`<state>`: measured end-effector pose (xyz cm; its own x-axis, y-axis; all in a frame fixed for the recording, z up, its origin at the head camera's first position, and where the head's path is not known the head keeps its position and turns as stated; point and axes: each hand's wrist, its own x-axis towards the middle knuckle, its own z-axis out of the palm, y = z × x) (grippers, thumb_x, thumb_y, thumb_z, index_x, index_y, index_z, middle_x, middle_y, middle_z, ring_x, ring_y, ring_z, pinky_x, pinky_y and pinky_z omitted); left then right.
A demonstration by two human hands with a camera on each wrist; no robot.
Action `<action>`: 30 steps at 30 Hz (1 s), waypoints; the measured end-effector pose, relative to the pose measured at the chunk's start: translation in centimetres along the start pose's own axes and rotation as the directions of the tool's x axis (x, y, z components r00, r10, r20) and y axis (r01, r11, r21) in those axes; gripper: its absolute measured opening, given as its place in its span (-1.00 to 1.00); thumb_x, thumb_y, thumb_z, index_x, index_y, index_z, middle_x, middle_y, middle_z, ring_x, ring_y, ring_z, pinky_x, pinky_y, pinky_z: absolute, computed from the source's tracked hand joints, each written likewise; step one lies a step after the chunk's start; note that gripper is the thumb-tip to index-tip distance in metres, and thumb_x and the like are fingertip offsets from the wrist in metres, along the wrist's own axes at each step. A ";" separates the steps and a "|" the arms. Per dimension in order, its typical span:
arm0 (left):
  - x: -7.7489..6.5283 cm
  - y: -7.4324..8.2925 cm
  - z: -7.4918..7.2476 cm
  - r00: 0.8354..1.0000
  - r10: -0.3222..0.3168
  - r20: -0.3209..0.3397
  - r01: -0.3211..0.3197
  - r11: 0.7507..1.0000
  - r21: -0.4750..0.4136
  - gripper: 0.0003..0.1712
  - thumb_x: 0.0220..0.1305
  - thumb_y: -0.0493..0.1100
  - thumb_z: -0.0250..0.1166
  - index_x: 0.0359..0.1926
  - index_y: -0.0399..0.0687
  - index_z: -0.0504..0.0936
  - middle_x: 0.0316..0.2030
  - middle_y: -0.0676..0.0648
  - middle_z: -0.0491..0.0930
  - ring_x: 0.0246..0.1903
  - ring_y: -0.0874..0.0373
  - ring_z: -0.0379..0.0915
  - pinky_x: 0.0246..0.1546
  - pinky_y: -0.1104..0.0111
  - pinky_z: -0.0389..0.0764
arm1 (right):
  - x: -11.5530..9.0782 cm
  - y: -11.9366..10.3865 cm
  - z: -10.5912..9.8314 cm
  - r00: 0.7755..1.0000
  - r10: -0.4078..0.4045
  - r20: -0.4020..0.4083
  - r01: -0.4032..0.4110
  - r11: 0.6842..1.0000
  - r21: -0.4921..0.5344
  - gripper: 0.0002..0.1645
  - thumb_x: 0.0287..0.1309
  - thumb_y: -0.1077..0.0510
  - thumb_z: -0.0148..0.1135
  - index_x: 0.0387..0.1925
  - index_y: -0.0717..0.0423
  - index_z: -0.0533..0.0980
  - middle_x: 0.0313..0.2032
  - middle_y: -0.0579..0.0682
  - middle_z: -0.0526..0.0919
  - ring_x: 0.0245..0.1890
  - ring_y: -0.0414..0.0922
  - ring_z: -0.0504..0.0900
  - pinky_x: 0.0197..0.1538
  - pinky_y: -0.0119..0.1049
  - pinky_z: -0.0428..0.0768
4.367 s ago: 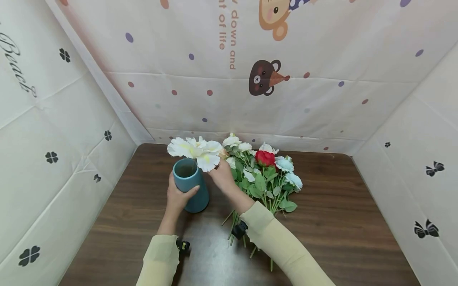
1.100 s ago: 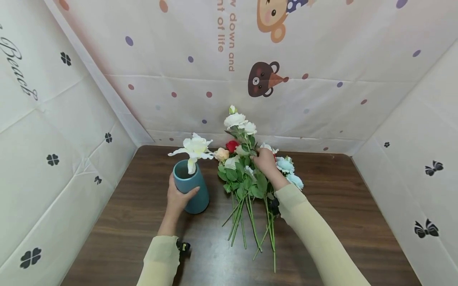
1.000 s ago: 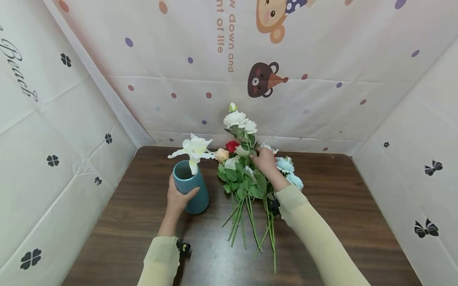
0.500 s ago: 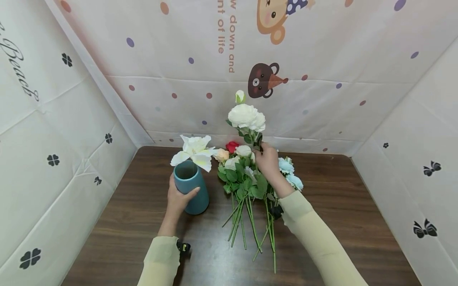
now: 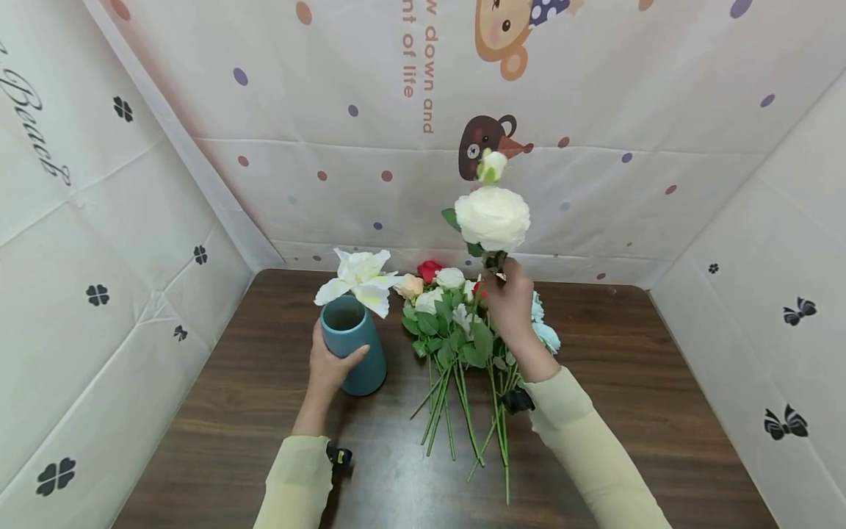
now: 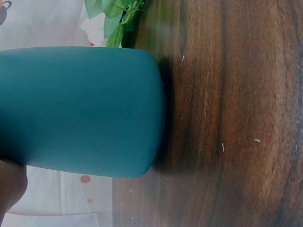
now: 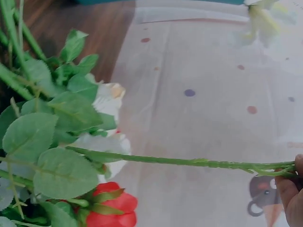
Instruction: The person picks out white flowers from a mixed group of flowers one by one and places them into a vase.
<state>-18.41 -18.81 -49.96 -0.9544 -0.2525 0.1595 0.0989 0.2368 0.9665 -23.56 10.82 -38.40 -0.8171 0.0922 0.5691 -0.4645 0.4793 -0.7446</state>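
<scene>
My left hand [image 5: 330, 365] grips a tapered teal vase [image 5: 362, 361] that stands on the table; in the left wrist view the vase [image 6: 90, 111] fills much of the frame, its base on the wood. One white flower with wide, ruffled petals [image 5: 362, 273] rises from its mouth. Above the pile of flowers, my right hand [image 5: 512, 305] pinches the stem of a round white flower [image 5: 493, 219] with a bud at its top. The right wrist view shows that long green stem [image 7: 180, 161] running from my fingers [image 7: 289, 191] down behind the leaves of the pile.
Right of the vase lies a pile of flowers with leaves [image 5: 446, 334], their stems [image 5: 463, 411] toward me. Red [image 5: 429, 270], peach [image 5: 410, 286], white and light blue blooms [image 5: 546, 336] show among them. Printed cloth walls [image 5: 370, 198] enclose the brown table [image 5: 621, 411].
My right hand moved from beside the vase to the pile, took hold of a white flower and lifted it up and right. The ruffled white flower now stands in the vase, still held by my left hand.
</scene>
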 end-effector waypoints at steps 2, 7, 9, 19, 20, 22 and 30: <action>0.0 -0.1 0.0 1.000 0.002 -0.002 -0.002 1.000 0.002 0.15 0.03 -0.27 0.49 0.57 -0.23 0.05 0.41 -0.37 0.31 0.33 -0.28 0.28 0.37 -0.24 0.26 | -0.2 -0.5 -0.2 0.999 -0.026 -0.047 0.026 1.000 -0.005 -0.84 0.33 0.39 0.22 -0.21 0.53 0.53 -0.24 0.47 0.64 -0.73 -0.53 0.18 -0.55 -0.46 0.25; -0.1 -0.1 0.0 1.000 -0.008 -0.014 0.008 1.000 0.022 0.14 0.02 -0.24 0.50 0.56 -0.21 0.07 0.39 -0.37 0.34 0.31 -0.29 0.31 0.35 -0.25 0.28 | -1.0 -1.6 -0.6 0.990 -0.026 -0.136 0.038 0.995 0.087 -0.77 0.29 0.39 0.26 -0.06 0.46 0.54 -0.26 0.34 0.67 -0.64 -0.50 0.28 -0.45 -0.50 0.34; -0.1 -0.1 -0.1 1.000 -0.012 -0.014 0.012 1.000 0.025 0.14 0.02 -0.24 0.50 0.56 -0.21 0.06 0.39 -0.37 0.34 0.31 -0.29 0.31 0.34 -0.25 0.28 | -1.3 -2.1 -0.8 0.986 -0.025 -0.163 0.055 0.981 0.184 -0.73 0.26 0.43 0.26 -0.03 0.48 0.48 -0.32 0.20 0.65 -0.60 -0.45 0.32 -0.41 -0.51 0.36; 0.0 0.2 -0.1 1.000 -0.026 -0.005 0.026 1.000 0.008 0.19 0.02 -0.24 0.49 0.59 -0.19 0.01 0.43 -0.35 0.29 0.37 -0.29 0.26 0.38 -0.25 0.24 | -3.3 -6.2 -2.4 0.971 0.227 -0.068 -0.213 0.961 0.177 -0.74 0.38 0.26 0.21 -0.04 0.43 0.48 -0.68 -0.37 0.13 -0.73 -0.39 0.00 -0.50 -0.48 0.19; 0.0 0.2 -0.2 1.000 -0.027 -0.006 0.027 1.000 0.010 0.19 0.02 -0.24 0.49 0.59 -0.19 0.01 0.43 -0.35 0.29 0.37 -0.29 0.26 0.38 -0.26 0.24 | -3.3 -6.6 -2.4 0.974 0.211 -0.083 -0.191 0.961 0.201 -0.73 0.37 0.29 0.22 -0.03 0.46 0.50 -0.65 -0.38 0.20 -0.73 -0.39 0.02 -0.50 -0.48 0.20; 0.1 0.2 -0.2 1.000 -0.030 -0.005 0.030 0.999 0.011 0.19 0.01 -0.24 0.49 0.59 -0.19 0.01 0.43 -0.35 0.29 0.37 -0.29 0.26 0.38 -0.26 0.25 | -3.3 -7.4 -2.4 0.981 0.139 -0.132 -0.104 0.965 0.239 -0.81 0.33 0.34 0.25 -0.27 0.51 0.52 -0.60 -0.41 0.27 -0.70 -0.38 0.01 -0.46 -0.48 0.21; 0.2 0.1 -0.1 0.999 -0.032 -0.004 0.032 0.999 -0.009 0.20 0.00 -0.26 0.50 0.59 -0.21 0.00 0.43 -0.36 0.29 0.36 -0.29 0.26 0.37 -0.24 0.26 | -3.6 -10.0 -1.1 0.968 -0.154 -0.199 0.236 0.827 0.510 -0.73 0.32 0.01 0.33 -0.06 0.06 0.73 -0.12 -0.48 0.74 -0.21 -0.48 0.66 -0.21 -0.56 0.50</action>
<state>-18.57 -18.95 -49.86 -0.9558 -0.2641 0.1289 0.0703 0.2202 0.9729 -15.61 6.66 -32.57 -0.6515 0.1892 0.7347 -0.7514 -0.0274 -0.6592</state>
